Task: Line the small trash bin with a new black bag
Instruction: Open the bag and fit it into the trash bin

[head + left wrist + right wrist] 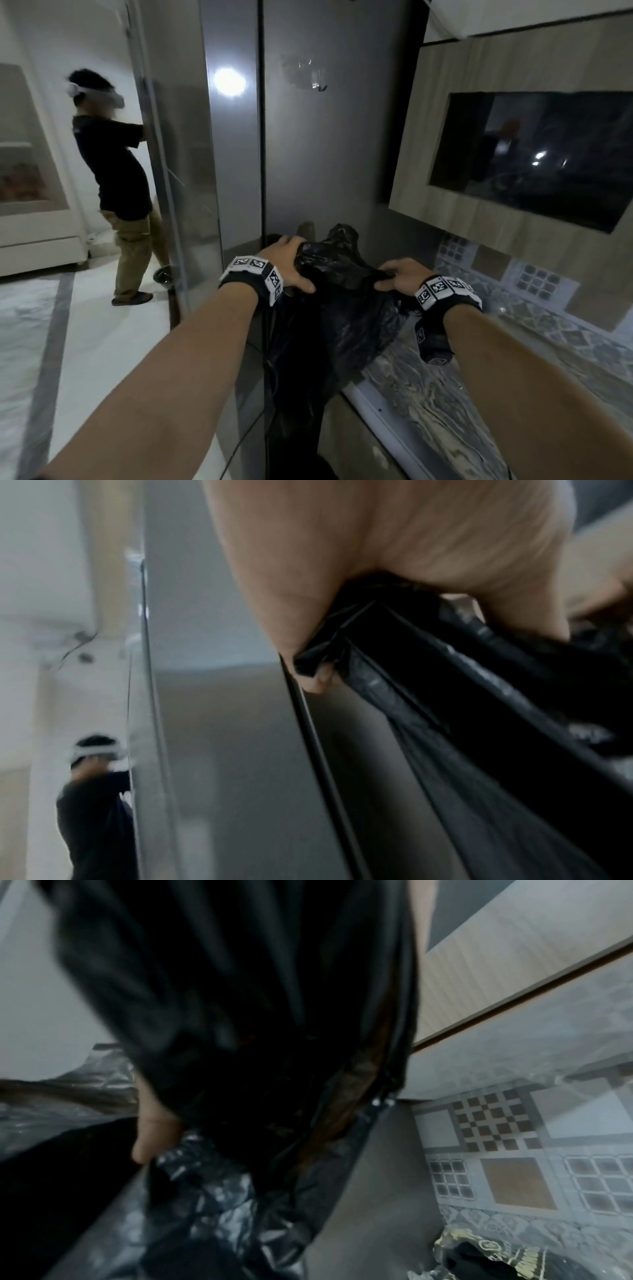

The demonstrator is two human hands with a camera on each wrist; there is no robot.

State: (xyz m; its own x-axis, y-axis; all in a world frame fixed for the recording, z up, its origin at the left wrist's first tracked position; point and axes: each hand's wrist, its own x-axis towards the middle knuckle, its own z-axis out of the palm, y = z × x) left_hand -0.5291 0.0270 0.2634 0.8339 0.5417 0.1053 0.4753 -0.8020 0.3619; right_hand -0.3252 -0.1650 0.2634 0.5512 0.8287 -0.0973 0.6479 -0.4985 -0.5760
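A crumpled black plastic bag [337,274] hangs between my two hands in front of a grey steel panel. My left hand [286,265] grips the bag's upper left edge, fingers curled over it. The left wrist view shows that hand [394,574] clamping bunched black film [445,696] between palm and fingers. My right hand [399,275] pinches the bag's right edge. In the right wrist view, black bag folds [257,1015] fill most of the picture and one fingertip [154,1134] shows beside them. The bag's lower part drops out of sight below. No trash bin is visible.
A tall grey fridge-like panel [308,154] stands straight ahead. A marbled counter [462,394] runs along the right under a wooden cabinet with a dark glass window [534,161]. Another person [116,178] stands at the left on the pale floor. A patterned wrapper [496,1253] lies on the counter.
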